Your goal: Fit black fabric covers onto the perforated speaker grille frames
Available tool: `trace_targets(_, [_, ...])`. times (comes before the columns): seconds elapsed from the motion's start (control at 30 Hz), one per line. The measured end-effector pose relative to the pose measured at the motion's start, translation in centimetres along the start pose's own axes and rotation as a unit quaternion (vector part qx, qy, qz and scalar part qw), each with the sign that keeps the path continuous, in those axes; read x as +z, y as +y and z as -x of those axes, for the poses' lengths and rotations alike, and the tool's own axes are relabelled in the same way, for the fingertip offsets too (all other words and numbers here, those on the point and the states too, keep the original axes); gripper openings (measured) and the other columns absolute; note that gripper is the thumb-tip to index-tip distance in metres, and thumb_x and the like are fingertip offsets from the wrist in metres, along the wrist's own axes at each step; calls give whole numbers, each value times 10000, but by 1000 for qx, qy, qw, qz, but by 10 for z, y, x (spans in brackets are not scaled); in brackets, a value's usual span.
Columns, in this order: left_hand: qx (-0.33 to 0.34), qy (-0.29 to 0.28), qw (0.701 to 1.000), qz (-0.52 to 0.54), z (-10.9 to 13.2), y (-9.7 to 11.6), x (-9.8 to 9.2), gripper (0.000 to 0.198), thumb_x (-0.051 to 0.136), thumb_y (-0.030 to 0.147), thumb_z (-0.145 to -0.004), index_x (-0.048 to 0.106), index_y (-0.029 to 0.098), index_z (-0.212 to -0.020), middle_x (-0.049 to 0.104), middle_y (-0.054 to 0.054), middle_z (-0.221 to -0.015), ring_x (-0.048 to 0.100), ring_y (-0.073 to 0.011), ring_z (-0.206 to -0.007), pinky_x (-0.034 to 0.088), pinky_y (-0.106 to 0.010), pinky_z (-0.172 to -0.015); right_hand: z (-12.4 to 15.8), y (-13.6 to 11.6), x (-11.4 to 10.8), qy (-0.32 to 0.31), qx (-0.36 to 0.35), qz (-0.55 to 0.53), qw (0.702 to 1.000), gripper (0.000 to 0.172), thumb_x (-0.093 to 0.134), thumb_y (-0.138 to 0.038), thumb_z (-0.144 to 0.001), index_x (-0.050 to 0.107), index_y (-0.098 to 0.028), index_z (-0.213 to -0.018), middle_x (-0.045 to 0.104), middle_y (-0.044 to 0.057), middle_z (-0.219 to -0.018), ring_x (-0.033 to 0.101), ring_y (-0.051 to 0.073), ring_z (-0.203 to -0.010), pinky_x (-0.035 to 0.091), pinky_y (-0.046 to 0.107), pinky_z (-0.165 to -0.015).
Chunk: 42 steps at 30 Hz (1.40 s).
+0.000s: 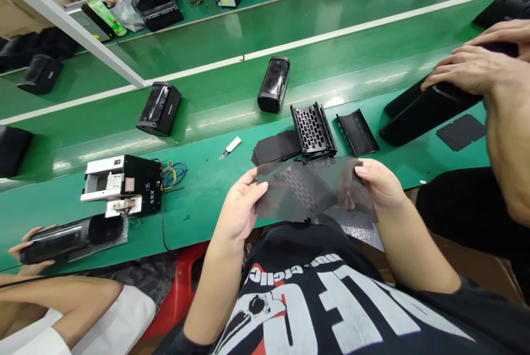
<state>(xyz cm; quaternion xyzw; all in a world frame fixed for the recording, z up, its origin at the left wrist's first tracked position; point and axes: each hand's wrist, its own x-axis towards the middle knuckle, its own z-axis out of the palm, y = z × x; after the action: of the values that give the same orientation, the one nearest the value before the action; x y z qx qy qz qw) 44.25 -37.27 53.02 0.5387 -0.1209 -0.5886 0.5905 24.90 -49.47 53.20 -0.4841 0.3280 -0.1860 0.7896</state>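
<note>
My left hand [244, 200] pinches the left end of a thin, see-through dark sheet [310, 192], held in front of my chest. The sheet's right end is between the thumb and fingers of my right hand [379, 181]. A perforated black part shows through or behind the sheet. Just past it, on the green bench, lie a fanned pile of flat black sheets [277, 147], a stack of perforated curved black panels [313, 130] and a single curved black panel [358, 132].
At the right, another person's hands [476, 65] rest on long black casings [426, 112]. Left are a small machine [138, 184] with cables and a person's hands on a black cylinder [74, 238]. Black units [274, 84] sit on the green belt beyond.
</note>
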Motion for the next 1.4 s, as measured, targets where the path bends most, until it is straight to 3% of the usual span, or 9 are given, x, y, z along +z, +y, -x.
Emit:
trace_targets(0.13, [3, 2, 996, -91, -6, -7, -5, 485, 606, 311, -700, 486, 182, -1153, 615, -103, -1018, 620, -192, -792, 506, -255, -576, 5, -2, 1, 2, 6, -19, 1000, 363, 612, -533, -578, 581, -185, -477, 567, 26, -390, 497, 153, -300, 394, 254, -291])
trace_targets(0.23, [107, -9, 976, -191, -2, -10, -2, 551, 581, 412, -718, 434, 213, -1210, 416, -112, -1303, 435, -251, -1147, 422, -371, -885, 8, -2, 2, -22, -10, -57, 998, 330, 607, -452, -640, 607, -158, -491, 587, 38, -410, 508, 146, -313, 398, 236, -301])
trace_targets(0.33, [228, -120, 921, -291, 8, -7, 13, 799, 659, 501, -600, 350, 231, -1285, 287, -100, -1391, 235, -291, -1272, 246, -433, -1027, 8, -2, 10, -41, -1, -84, 996, 329, 576, -402, -697, 630, -128, -522, 608, 58, -442, 538, 147, -347, 423, 226, -331])
trace_targets(0.43, [276, -199, 878, -338, 13, -4, 34, 777, 670, 427, -625, 342, 232, -1301, 312, -87, -1382, 277, -289, -1254, 221, -427, -1043, 3, -5, 22, -48, 14, -88, 995, 301, 570, -363, -721, 638, -111, -572, 625, 65, -483, 556, 139, -378, 428, 209, -342])
trace_targets(0.67, [169, -130, 969, -127, -1, -14, 48, 399, 463, 362, -815, 517, 198, -1175, 575, -58, -1155, 469, -247, -1122, 356, -390, -973, -2, -16, 29, -27, -71, -38, 996, 303, 500, -379, -785, 649, -120, -837, 669, 88, -727, 634, 169, -649, 503, 254, -537])
trace_targets(0.83, [50, -117, 989, 77, 4, 6, 50, 439, 330, 440, -843, 479, 242, -1205, 556, -57, -1182, 473, -270, -1119, 426, -446, -885, -9, 5, 18, 156, -262, -73, 949, 248, 521, -378, -765, 580, -239, -961, 638, 29, -877, 609, 137, -775, 489, 232, -608])
trace_targets(0.93, [26, -137, 981, 137, 11, 19, 54, 428, 277, 422, -860, 460, 262, -1212, 527, -48, -1218, 470, -277, -1122, 431, -477, -865, -15, 24, 22, 64, -178, -131, 973, 459, 441, -551, -753, 500, -269, -1110, 596, 57, -1042, 573, 184, -935, 487, 317, -715])
trace_targets(1.07, [8, -116, 979, 166, 14, 24, 56, 429, 295, 406, -858, 419, 250, -1238, 512, -47, -1234, 423, -277, -1165, 393, -488, -906, -14, 41, 34, -101, -7, -199, 975, 560, 534, -617, -643, 542, -248, -1064, 632, 49, -919, 608, 197, -792, 493, 350, -666])
trace_targets(1.4, [44, -79, 981, 171, 23, 28, 40, 450, 346, 370, -819, 383, 282, -1259, 474, -50, -1271, 401, -290, -1179, 367, -507, -909, -3, 22, 29, 31, -45, -104, 993, 201, 727, -298, -584, 648, -183, -728, 656, 12, -666, 611, 146, -585, 501, 266, -576])
